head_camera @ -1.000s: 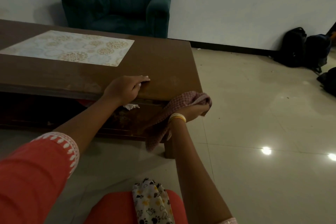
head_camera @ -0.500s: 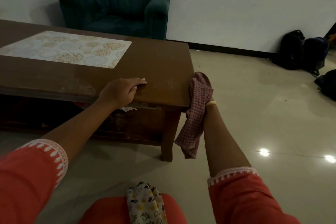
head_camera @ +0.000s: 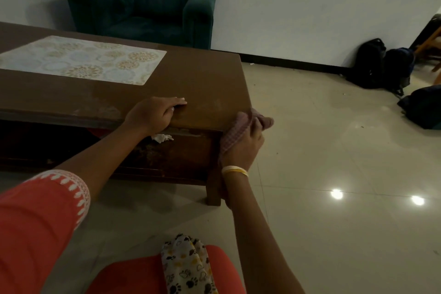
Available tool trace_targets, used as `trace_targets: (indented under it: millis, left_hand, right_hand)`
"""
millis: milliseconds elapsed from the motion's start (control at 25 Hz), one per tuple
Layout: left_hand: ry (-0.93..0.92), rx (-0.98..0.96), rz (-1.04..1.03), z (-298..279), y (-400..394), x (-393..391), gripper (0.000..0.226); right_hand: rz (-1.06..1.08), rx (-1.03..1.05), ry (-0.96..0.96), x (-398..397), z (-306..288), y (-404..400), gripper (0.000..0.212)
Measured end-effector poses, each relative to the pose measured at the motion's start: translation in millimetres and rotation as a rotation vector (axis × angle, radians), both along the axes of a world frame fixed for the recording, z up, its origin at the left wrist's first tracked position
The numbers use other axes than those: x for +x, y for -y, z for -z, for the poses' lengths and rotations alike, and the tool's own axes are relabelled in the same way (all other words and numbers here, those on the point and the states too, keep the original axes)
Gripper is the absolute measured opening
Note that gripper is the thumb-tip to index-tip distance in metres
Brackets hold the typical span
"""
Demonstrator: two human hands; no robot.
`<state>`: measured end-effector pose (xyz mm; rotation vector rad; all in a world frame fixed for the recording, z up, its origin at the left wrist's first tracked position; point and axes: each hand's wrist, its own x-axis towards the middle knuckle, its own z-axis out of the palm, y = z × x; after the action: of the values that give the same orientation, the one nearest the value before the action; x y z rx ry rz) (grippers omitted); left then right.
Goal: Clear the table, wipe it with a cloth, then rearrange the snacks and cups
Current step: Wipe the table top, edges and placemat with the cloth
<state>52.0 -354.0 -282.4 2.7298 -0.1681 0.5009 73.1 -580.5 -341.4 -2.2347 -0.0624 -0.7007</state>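
Wiping is under way: the right hand grips the checked cloth, fingers curled round it, against the near right corner of the table, while the left hand rests on the front edge, fingers together and lightly bent. The tabletop carries only a patterned mat, so clearing looks done; no snacks or cups are in view, so rearranging remains

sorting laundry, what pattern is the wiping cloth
Pink-and-white small check; the cloth shows best in the head view.
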Motion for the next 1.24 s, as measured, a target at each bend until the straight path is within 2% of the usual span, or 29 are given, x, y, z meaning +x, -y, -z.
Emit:
trace_targets:
  millis: [40, 120, 240, 360, 440, 480, 520, 640, 720, 800, 960, 1080, 1160, 1240]
  left_hand:
    - [-0.001, -0.012, 0.004, 0, -1, 1, 0.041]
    - [-0.003, -0.023, 0.008, -2, -3, 1, 0.041]
    - [0.004, -0.066, 0.013, 1, -4, 1, 0.04]
    - [0.021, -0.066, -0.034, 2, -31, -4, 0.04]
    - [-0.033, 0.071, -0.102, 2, -65, -17, 0.043]
    - [-0.068, 0.138, -0.147, 4, -83, -26, 0.043]
    - [-0.094, 0.182, -0.187, 6, -97, -35, 0.045]
    - [-0.119, 0.247, -0.196, 11, -129, -59, 0.047]
    - [-0.153, 0.24, -0.174, 9, -146, -68, 0.048]
    - [-0.162, 0.212, -0.201, 8, -156, -73, 0.054]
    - [-0.043, 0.143, -0.265, 11, -144, -72, 0.055]
    - [-0.029, 0.132, -0.253, 9, -146, -75, 0.057]
    - [-0.012, 0.138, -0.24, 12, -149, -78, 0.054]
    - [0.003, 0.144, -0.246, 13, -148, -78, 0.053]
  right_hand:
    - [0.054, -0.186, 0.025, -4, 2, -4, 0.053]
    - [0.034, -0.366, 0.071, -10, -5, -25, 0.054]
    - [-0.202, -0.399, 0.028, -20, -22, -79, 0.056]
    - [-0.343, -0.533, 0.021, -18, -33, -107, 0.06]
    - [-0.407, -0.609, 0.054, -12, -39, -90, 0.056]
    - [-0.375, -0.643, 0.041, 1, -43, -77, 0.058]
    - [-0.342, -0.657, -0.055, 18, -53, -62, 0.063]
    - [-0.228, -0.701, -0.524, 71, -75, -41, 0.077]
    - [-0.095, -0.685, -0.633, 80, -77, -60, 0.078]
    - [-0.116, -0.686, -0.598, 60, -76, -116, 0.076]
    - [-0.501, -0.721, -0.351, -29, -62, -213, 0.072]
    - [-0.614, -0.811, 0.035, -40, -41, -164, 0.062]
    - [-0.528, -0.873, 0.241, -19, -25, -100, 0.059]
    - [-0.392, -0.932, 0.33, 1, -16, -46, 0.057]
